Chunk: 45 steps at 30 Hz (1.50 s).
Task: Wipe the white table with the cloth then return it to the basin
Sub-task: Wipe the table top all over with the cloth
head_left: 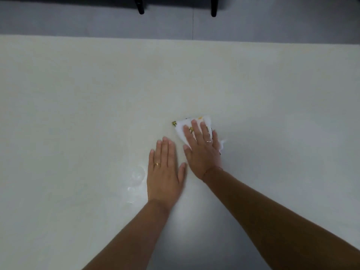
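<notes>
The white table (pixel 78 114) fills most of the view. A small white cloth (pixel 181 126) with yellow and dark print lies on it, a little right of centre. My right hand (pixel 201 151) lies flat on the cloth with fingers spread, pressing it to the tabletop and covering most of it. My left hand (pixel 164 172) rests flat on the bare table just left of the right hand, fingers together, holding nothing. The basin is not in view.
A wet smear (pixel 137 178) glistens on the table left of my left hand. Beyond the table's far edge is grey floor (pixel 97 22) with two black furniture legs (pixel 140 5) (pixel 213 6) at the top.
</notes>
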Tool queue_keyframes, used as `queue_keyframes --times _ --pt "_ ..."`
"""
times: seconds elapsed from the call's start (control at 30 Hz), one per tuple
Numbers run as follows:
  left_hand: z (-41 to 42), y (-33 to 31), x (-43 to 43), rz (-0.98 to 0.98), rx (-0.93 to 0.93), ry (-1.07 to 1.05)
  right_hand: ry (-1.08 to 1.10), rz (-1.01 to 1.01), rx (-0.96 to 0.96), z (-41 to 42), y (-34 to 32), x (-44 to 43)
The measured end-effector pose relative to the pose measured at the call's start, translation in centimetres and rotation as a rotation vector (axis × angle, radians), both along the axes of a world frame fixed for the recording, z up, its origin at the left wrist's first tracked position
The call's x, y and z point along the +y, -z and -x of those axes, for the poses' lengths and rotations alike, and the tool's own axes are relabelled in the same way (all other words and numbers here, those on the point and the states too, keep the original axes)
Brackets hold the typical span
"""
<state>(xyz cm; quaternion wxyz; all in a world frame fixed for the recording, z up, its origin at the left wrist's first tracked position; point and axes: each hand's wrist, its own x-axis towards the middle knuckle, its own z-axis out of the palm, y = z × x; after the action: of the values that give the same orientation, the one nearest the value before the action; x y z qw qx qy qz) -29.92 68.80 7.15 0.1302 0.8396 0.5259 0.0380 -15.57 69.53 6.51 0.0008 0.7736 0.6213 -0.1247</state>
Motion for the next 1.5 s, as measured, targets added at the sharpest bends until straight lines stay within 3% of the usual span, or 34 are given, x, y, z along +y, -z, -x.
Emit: queue_keyframes --times 0.07,0.13,0.27,0.33,0.47,0.57,0.7,0.8,0.9,0.97,1.03,1.17,1.27,1.33,1.4,1.5 --pt "1.2 0.1 -5.3 0.045 -0.033 0.052 -0.167 -0.040 0.000 -2.4 0.0 -1.0" --pt "2.6 0.6 -8.9 0.084 -0.009 0.105 -0.141 -0.045 -0.032 -5.0 0.1 -1.6" --pt "3.2 1.3 -9.8 0.073 0.020 0.097 0.302 -0.031 -0.010 -5.0 0.4 -2.2" --pt "3.0 1.2 -9.6 0.088 0.040 0.097 0.414 -0.024 0.020 -2.0 0.2 -2.6" --pt "3.1 1.1 -9.7 0.097 0.054 0.100 0.082 -0.044 0.016 2.7 0.0 -6.2" --pt "3.2 1.0 -9.7 0.097 0.035 0.099 -0.101 -0.079 -0.038 -0.9 0.0 -8.1" --pt "3.1 1.1 -9.6 0.078 0.028 0.099 0.237 0.027 -0.034 -5.2 0.0 -10.1" --pt "3.1 1.2 -9.6 0.069 0.032 0.090 0.481 0.033 0.012 -1.4 0.2 -9.8" --pt "3.2 1.4 -9.8 0.055 0.059 0.098 0.232 0.009 -0.024 3.7 0.3 -11.4" --pt "3.2 1.5 -9.8 0.053 0.081 0.104 0.001 -0.035 -0.017 3.2 0.1 -12.8" --pt "3.2 1.4 -9.8 0.063 0.078 0.099 -0.070 -0.047 -0.026 0.6 0.1 -14.0" --pt "3.1 0.7 -9.8 0.084 0.061 0.103 0.281 0.043 -0.038 -2.4 0.0 -15.8" --pt "4.0 0.0 -11.4 0.081 0.023 0.067 0.521 0.034 0.020 1.4 -0.1 -15.7" --pt "5.1 -0.1 -14.0 0.086 0.008 0.067 0.447 0.032 0.021 4.8 0.0 -16.5" --pt "6.4 0.1 -16.9 0.097 0.021 0.108 0.226 0.021 0.014 7.0 -0.3 -18.4" --pt "8.0 0.7 -19.4 0.115 0.052 0.148 -0.060 -0.025 0.000 4.8 -0.6 -20.5"
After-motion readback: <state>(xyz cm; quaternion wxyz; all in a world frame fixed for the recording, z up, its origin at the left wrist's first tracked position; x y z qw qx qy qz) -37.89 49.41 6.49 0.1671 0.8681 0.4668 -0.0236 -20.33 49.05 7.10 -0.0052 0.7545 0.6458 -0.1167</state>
